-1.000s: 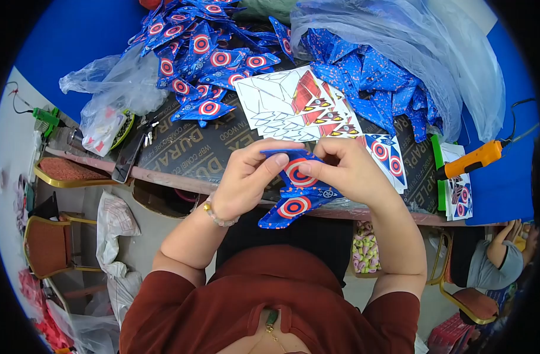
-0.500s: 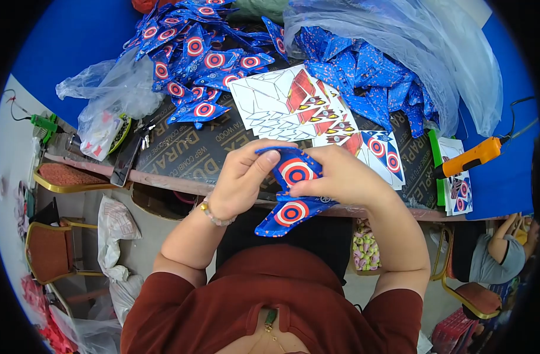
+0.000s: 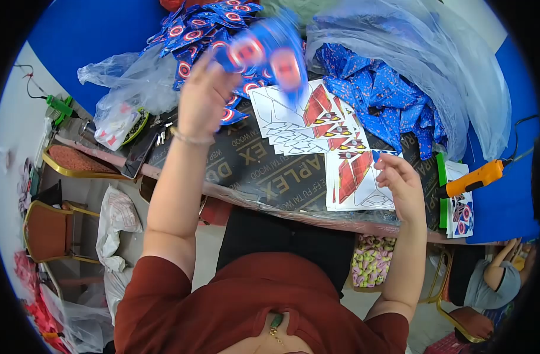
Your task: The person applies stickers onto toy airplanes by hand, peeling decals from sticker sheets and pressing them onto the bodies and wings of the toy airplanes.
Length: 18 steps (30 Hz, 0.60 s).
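Observation:
A blue piece [image 3: 285,68] printed with red-and-white target rings is smeared by motion in the air above the far side of the table. My left hand [image 3: 208,97] reaches out just left of it, also blurred. Whether its fingers still touch the piece I cannot tell. Close to the right end of the printed sheets [image 3: 355,180] is my right hand [image 3: 401,186], fingers loosely bent and apart, with no object visible in it. A small bit of blue shows by its fingertips. These sheets carry red, yellow and white designs.
Many target-printed blue pieces [image 3: 190,35] are heaped at the far left. Speckled blue pieces [image 3: 373,82] spill from a clear plastic bag [image 3: 459,76]. An orange glue gun [image 3: 473,179] lies right, by a green stand [image 3: 442,192]. Another person [image 3: 497,280] sits beyond.
The blue target-printed piece went from between both hands to the far side of the table. My left hand stretched forward after it, and my right hand moved right and down toward the sheets.

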{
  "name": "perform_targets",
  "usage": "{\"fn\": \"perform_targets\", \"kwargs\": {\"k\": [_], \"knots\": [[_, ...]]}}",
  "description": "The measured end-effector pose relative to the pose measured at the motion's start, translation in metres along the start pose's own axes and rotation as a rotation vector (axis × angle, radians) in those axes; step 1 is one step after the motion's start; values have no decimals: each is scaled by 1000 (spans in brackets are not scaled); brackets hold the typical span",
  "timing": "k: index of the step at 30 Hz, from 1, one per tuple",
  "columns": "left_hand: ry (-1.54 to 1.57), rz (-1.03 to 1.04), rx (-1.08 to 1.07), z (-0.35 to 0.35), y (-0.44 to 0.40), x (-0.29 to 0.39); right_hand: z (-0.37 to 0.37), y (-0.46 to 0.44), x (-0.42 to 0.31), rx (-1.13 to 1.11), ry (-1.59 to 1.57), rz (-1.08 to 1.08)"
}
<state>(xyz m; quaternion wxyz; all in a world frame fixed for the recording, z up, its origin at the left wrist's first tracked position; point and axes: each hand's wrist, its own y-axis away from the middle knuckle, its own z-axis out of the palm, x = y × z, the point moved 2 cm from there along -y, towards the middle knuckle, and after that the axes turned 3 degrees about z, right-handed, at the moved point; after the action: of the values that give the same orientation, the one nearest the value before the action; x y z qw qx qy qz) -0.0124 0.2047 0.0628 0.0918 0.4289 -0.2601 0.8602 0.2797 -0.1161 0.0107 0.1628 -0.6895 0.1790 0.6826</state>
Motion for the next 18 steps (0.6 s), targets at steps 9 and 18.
{"fn": "perform_targets", "kwargs": {"k": [9, 18], "knots": [[27, -198, 80, 27, 51, -30, 8, 29, 48, 237, 211, -119], [-73, -471, -288, 72, 167, -81, 71, 59, 56, 281, 1196, -356]]}}
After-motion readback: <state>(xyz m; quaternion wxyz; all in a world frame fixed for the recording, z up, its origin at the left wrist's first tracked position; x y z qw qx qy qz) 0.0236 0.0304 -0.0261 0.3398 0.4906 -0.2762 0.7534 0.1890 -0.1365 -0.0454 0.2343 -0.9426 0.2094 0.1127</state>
